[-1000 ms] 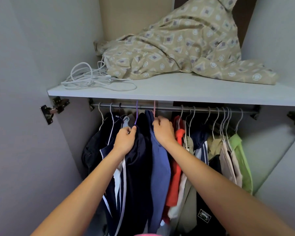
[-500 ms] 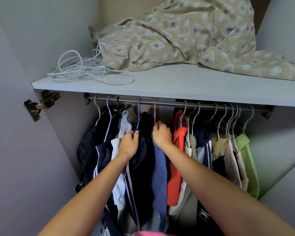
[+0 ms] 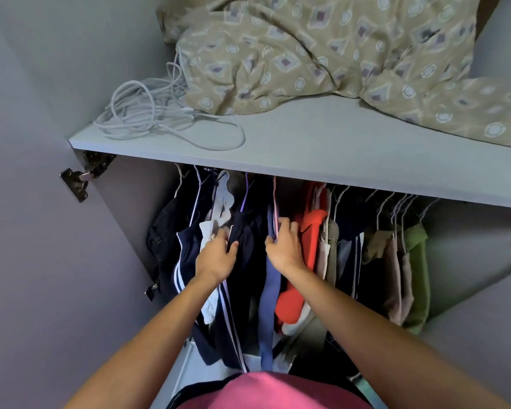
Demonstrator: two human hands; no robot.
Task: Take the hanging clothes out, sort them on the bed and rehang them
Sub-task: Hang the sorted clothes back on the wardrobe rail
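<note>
- Our left hand (image 3: pixel 216 256) is gripping the dark garment (image 3: pixel 245 240) left of centre.
- Our right hand (image 3: pixel 283 246) is pinching the blue garment (image 3: pixel 270 293) on its pink hanger (image 3: pixel 275 202).
- Remaining clothes (image 3: pixel 396 255) are hanging rightwards, under the shelf (image 3: pixel 307 154).

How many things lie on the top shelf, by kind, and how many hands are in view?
Patterned beige cloth: 1
Coiled white cable: 1
Hands: 2, left hand gripping navy garment, right hand gripping blue garment
Total: 4
</note>
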